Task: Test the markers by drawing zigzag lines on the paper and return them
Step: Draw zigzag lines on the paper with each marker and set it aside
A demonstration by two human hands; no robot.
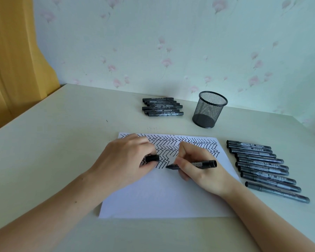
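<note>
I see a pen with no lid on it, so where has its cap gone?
In the head view, the cap is held in the left hand, resting on the paper just left of the marker tip.

A pale cream table runs to a wall papered in light green with faint pink flowers. A mustard-yellow curtain hangs at the far left, well beyond the left grip. Soft, even daylight fills the room, leaving weak shadows.
</note>
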